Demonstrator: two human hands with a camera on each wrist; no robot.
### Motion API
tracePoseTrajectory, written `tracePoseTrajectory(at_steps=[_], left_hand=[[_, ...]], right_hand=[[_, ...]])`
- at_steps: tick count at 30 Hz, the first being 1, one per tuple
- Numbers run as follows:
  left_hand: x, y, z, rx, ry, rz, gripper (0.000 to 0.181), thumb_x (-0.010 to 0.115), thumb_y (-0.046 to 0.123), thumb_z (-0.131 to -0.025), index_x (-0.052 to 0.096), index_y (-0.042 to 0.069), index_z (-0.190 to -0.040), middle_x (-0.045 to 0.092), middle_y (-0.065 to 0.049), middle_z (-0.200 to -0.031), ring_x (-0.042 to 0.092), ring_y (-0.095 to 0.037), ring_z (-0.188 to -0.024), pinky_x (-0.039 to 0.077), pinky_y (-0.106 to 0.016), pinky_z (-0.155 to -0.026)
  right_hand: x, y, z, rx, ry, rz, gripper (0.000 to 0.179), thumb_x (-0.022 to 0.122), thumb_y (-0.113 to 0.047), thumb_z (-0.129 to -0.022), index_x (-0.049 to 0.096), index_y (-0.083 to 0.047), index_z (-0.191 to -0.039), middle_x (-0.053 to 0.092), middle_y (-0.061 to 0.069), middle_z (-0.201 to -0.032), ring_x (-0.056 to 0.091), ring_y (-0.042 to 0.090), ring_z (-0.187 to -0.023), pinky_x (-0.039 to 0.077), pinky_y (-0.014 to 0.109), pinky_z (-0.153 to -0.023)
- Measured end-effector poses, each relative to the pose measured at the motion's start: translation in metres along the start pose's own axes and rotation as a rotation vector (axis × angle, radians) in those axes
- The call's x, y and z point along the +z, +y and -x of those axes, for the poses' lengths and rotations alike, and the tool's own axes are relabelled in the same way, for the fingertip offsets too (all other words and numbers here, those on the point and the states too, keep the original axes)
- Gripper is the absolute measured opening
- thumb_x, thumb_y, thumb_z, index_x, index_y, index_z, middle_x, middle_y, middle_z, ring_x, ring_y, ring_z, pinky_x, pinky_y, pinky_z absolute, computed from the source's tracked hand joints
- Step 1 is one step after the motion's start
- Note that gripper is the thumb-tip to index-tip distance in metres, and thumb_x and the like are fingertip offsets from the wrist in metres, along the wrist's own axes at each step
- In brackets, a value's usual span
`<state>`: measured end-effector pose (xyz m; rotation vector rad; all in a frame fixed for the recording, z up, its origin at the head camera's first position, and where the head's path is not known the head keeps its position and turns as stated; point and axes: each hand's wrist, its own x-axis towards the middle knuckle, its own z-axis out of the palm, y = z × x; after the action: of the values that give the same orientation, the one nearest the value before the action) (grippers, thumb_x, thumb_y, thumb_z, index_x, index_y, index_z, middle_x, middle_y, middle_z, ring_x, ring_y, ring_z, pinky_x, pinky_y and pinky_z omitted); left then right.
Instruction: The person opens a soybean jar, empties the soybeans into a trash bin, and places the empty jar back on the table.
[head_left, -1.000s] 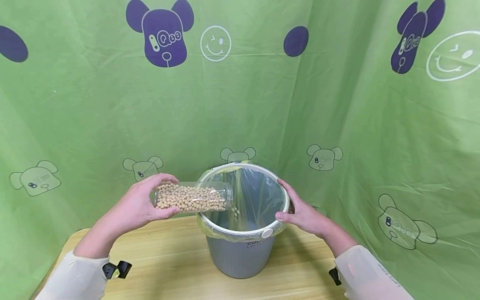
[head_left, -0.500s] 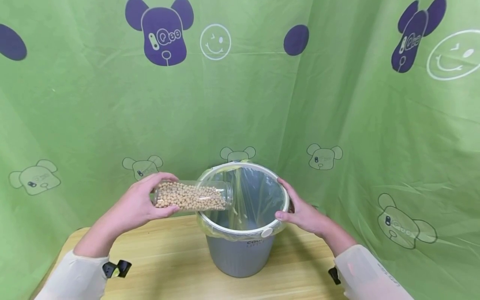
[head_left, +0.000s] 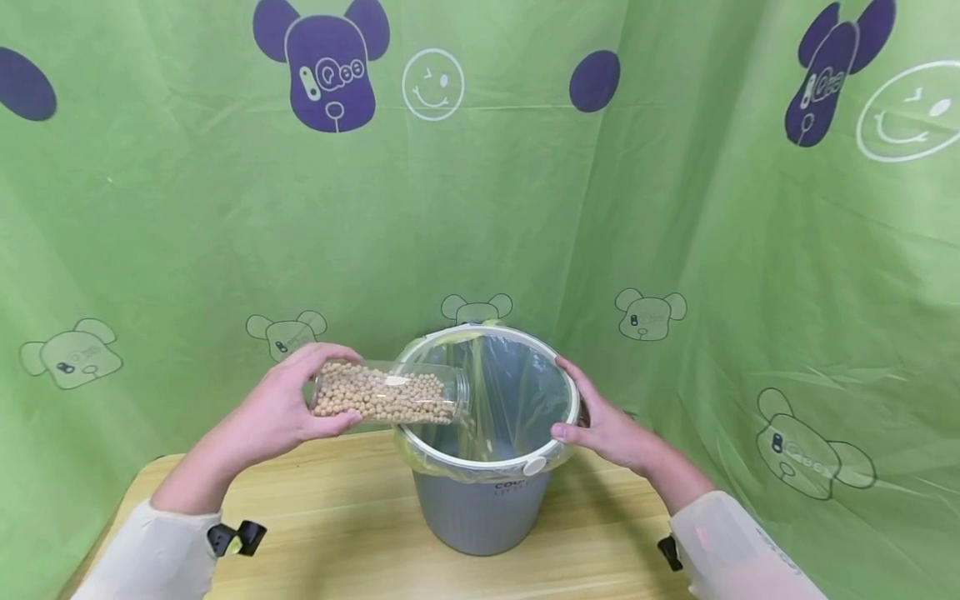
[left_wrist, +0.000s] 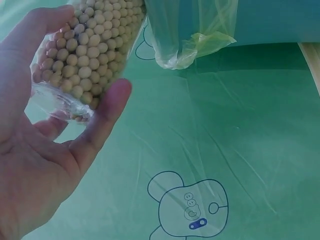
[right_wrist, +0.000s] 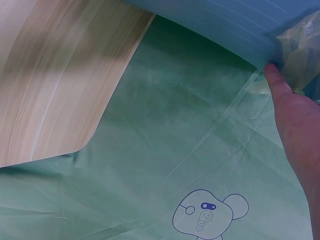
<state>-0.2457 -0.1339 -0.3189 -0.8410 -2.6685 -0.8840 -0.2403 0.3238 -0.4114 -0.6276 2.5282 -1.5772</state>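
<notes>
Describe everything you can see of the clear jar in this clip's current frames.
The clear jar is a transparent cylinder, plastic or glass, with a ridged neck and no lid on its mouth. Small, round tan beans fill much of it. It lies nearly horizontal, mouth over the lined bin, with a few blurred beans just below. The left hand grips its base end; whether it touches the bin's rim is unclear.

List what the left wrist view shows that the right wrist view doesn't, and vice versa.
Only the left wrist view: the left hand holding a clear cylindrical jar of round beige beans.
Only the right wrist view: the right hand and a rounded corner of the light wooden tabletop.
Both: part of the grey round bin, translucent yellow plastic liner, and green cloth printed with a bear-head outline.
</notes>
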Motion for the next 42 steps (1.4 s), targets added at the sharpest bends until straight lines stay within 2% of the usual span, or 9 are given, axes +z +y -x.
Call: tracePoseTrajectory(at_steps=[5, 15, 21, 27, 30, 35, 42], left_hand=[[0.0, 0.0003, 0.0, -0.005, 0.009, 0.025, 0.068, 0.09, 0.033, -0.073, 0.057, 0.029, -0.131, 0.044, -0.006, -0.14, 0.053, -0.031, -0.121, 0.056, -0.055, -0.096], [-0.0009, -0.0017, -0.0002, 0.004, -0.005, 0.005, 0.071, 0.09, 0.036, -0.073, 0.055, 0.029, -0.134, 0.05, -0.005, -0.135, 0.057, -0.025, -0.113, 0.056, -0.044, -0.09], [-0.0014, -0.0014, -0.0001, -0.012, 0.002, 0.001, 0.076, 0.09, 0.034, -0.072, 0.051, 0.026, -0.136, 0.052, 0.0, -0.132, 0.056, -0.025, -0.111, 0.056, -0.036, -0.083], [-0.0022, 0.0006, -0.0003, -0.027, -0.005, 0.036, 0.076, 0.09, 0.033, -0.072, 0.049, 0.023, -0.136, 0.053, -0.002, -0.128, 0.058, -0.028, -0.112, 0.058, -0.027, -0.075], [-0.0022, 0.0012, -0.0004, -0.022, -0.008, 0.069, 0.075, 0.09, 0.031, -0.073, 0.049, 0.024, -0.135, 0.052, -0.002, -0.129, 0.06, -0.028, -0.108, 0.06, -0.022, -0.067], [-0.0013, 0.0015, -0.0017, -0.006, 0.0, 0.102, 0.072, 0.091, 0.026, -0.072, 0.051, 0.025, -0.132, 0.047, -0.005, -0.137, 0.059, -0.028, -0.105, 0.06, -0.023, -0.062], [-0.0016, 0.0021, -0.0022, -0.038, -0.007, 0.101, 0.073, 0.09, 0.026, -0.072, 0.051, 0.025, -0.134, 0.044, -0.01, -0.137, 0.061, -0.024, -0.092, 0.06, -0.022, -0.062]], right_hand=[[0.0, 0.0003, -0.0004, -0.002, -0.001, -0.001, 0.107, 0.075, -0.028, -0.089, -0.004, -0.039, -0.16, 0.012, 0.034, -0.162, 0.039, 0.056, -0.139, 0.04, 0.059, -0.113], [0.0005, -0.0001, -0.0003, -0.001, 0.0, -0.013, 0.107, 0.075, -0.025, -0.089, -0.005, -0.035, -0.161, 0.011, 0.035, -0.162, 0.04, 0.056, -0.139, 0.041, 0.057, -0.112], [0.001, -0.0003, 0.0, 0.005, 0.001, -0.021, 0.107, 0.075, -0.026, -0.089, -0.004, -0.037, -0.16, 0.012, 0.035, -0.162, 0.04, 0.056, -0.139, 0.041, 0.057, -0.112], [0.0015, -0.0005, 0.0005, 0.01, -0.001, -0.03, 0.108, 0.075, -0.023, -0.089, -0.005, -0.038, -0.16, 0.011, 0.036, -0.162, 0.04, 0.057, -0.138, 0.043, 0.056, -0.111], [0.0016, -0.0003, 0.0005, 0.011, 0.0, -0.031, 0.108, 0.075, -0.023, -0.089, -0.004, -0.038, -0.16, 0.011, 0.035, -0.162, 0.04, 0.057, -0.138, 0.044, 0.056, -0.111], [0.0015, 0.0, 0.0004, 0.013, 0.002, -0.034, 0.108, 0.076, -0.022, -0.089, -0.004, -0.039, -0.16, 0.011, 0.035, -0.162, 0.04, 0.057, -0.138, 0.045, 0.055, -0.11], [0.0011, -0.0008, -0.0003, 0.008, 0.001, -0.036, 0.109, 0.076, -0.021, -0.089, -0.005, -0.035, -0.161, 0.012, 0.036, -0.161, 0.041, 0.057, -0.137, 0.046, 0.055, -0.109]])
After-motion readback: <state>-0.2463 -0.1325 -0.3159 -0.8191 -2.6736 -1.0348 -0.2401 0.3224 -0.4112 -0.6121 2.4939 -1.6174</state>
